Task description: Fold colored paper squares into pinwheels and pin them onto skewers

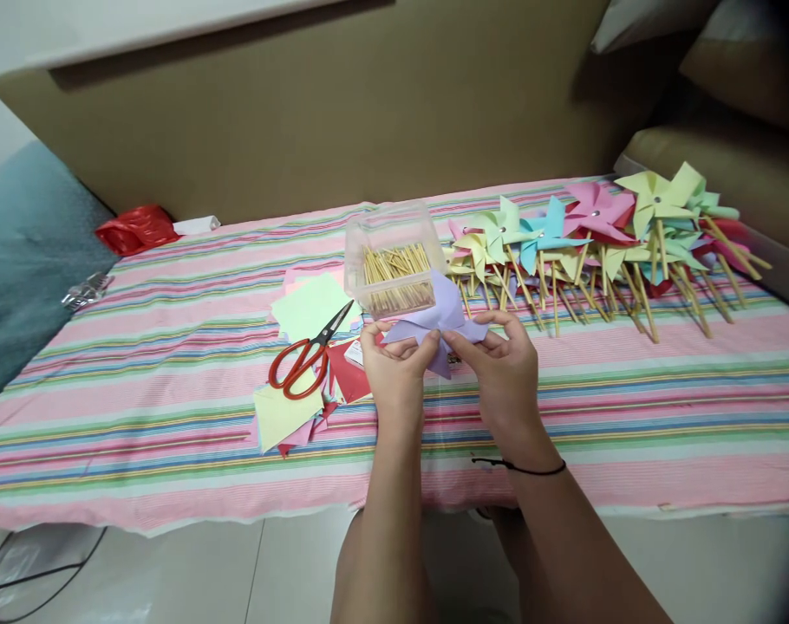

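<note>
A folded purple paper pinwheel head (435, 322) is held between both hands, just above the striped cloth. My left hand (394, 366) pinches its left side. My right hand (502, 364) pinches its right side and centre. Right behind the paper stands a clear plastic box (392, 254) with several wooden sticks in it. Red-handled scissors (305, 357) lie on a pile of coloured paper squares (309, 308) to the left of my left hand.
Several finished pinwheels on sticks (603, 234) lie in a row at the right on the striped cloth (629, 390). A red bag (136, 228) and a white object (196, 225) lie at the back left. A cardboard panel (342, 104) stands behind.
</note>
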Demonstrator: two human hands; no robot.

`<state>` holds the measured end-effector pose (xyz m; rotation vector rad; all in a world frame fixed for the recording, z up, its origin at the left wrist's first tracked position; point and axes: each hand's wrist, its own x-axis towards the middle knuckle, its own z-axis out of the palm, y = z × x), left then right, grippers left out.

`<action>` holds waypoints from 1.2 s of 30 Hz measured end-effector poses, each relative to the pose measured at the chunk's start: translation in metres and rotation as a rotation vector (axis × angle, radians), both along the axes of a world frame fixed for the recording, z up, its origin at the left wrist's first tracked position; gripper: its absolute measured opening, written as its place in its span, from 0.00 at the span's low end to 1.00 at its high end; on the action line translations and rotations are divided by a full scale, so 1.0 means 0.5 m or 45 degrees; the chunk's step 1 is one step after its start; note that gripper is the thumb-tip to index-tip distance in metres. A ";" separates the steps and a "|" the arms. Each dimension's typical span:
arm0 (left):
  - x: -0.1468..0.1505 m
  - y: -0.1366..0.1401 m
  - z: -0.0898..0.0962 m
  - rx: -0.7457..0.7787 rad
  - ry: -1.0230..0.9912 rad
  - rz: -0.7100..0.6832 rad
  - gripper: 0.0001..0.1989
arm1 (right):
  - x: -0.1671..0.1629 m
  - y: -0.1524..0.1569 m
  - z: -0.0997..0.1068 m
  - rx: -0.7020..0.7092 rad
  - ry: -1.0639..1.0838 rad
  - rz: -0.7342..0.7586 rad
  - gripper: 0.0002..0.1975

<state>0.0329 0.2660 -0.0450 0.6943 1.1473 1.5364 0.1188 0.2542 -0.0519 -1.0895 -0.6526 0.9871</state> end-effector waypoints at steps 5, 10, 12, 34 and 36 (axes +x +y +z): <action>0.003 -0.006 0.010 -0.023 -0.007 0.002 0.29 | -0.001 0.004 0.000 -0.029 0.148 -0.018 0.37; 0.002 -0.006 0.009 -0.050 0.004 -0.023 0.31 | 0.005 0.006 -0.001 -0.079 0.128 0.033 0.40; 0.000 -0.006 0.010 -0.058 0.012 -0.050 0.31 | 0.007 0.006 -0.001 -0.088 0.143 0.020 0.41; 0.002 -0.002 0.002 -0.056 0.123 -0.035 0.32 | 0.014 0.008 -0.002 -0.101 0.156 0.009 0.45; 0.002 -0.002 0.001 -0.060 0.135 -0.035 0.32 | 0.016 0.008 -0.001 -0.123 0.160 0.009 0.45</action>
